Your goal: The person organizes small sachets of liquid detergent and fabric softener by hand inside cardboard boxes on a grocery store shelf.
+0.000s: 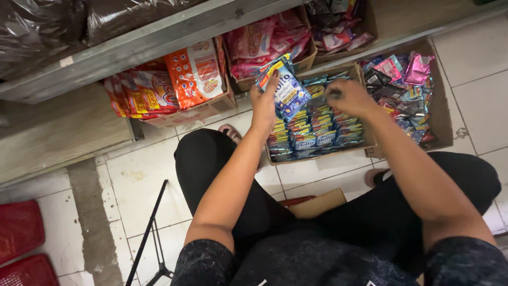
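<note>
My left hand (263, 105) holds a stack of blue sachets (286, 87) up above an open cardboard box (317, 154) on the floor. Rows of the same blue sachets (317, 130) fill that box. My right hand (349, 97) reaches into the box's far side, its fingers closed around sachets there; the exact grip is blurred. Both forearms stretch out over my knees in black trousers.
A box of mixed pink and dark sachets (405, 90) lies to the right. Under the grey shelf (132, 45) stand boxes of orange packets (169, 85) and pink packets (270, 42). Red baskets (21, 243) sit bottom left, a black metal stand (151, 233) by my left knee.
</note>
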